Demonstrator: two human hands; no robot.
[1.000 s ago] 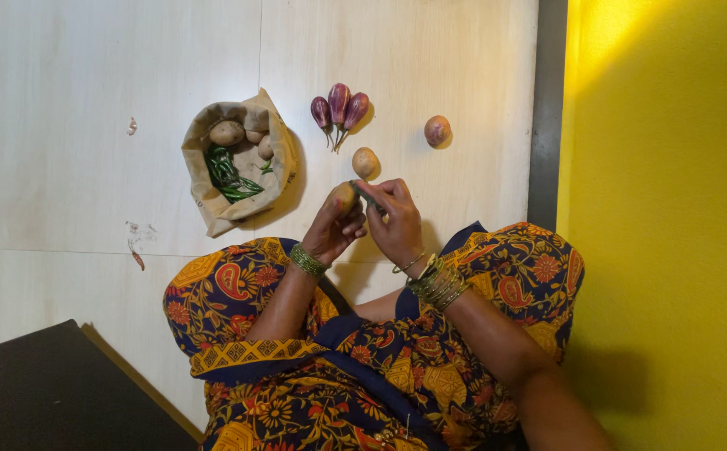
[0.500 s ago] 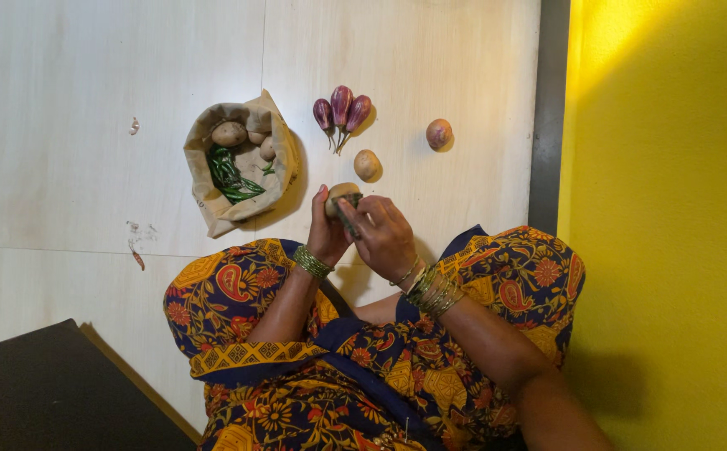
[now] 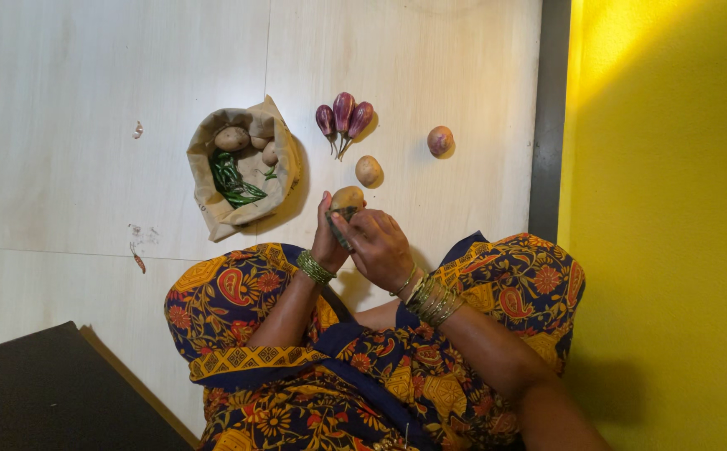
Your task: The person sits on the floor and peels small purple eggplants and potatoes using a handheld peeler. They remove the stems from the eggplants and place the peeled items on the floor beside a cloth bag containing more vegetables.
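Note:
I sit on the pale floor (image 3: 88,184) in a patterned dress. My left hand (image 3: 326,242) grips a tan potato (image 3: 347,198) and holds it up in front of my knees. My right hand (image 3: 380,248) is closed around a small dark tool (image 3: 338,224), which is pressed against the underside of the potato. Most of the tool is hidden by my fingers, so I cannot tell its kind. Both wrists wear bangles.
A brown paper bag (image 3: 213,213) with potatoes and green chillies lies open to the left. Ahead lie three small purple aubergines (image 3: 343,115), a loose potato (image 3: 368,170) and a reddish round vegetable (image 3: 439,140). A yellow wall (image 3: 664,209) stands on the right and a black slab (image 3: 38,392) lies at the lower left.
My right hand has moved down from the top of the potato to its underside, closing in against my left hand. The potato has stayed in my left hand.

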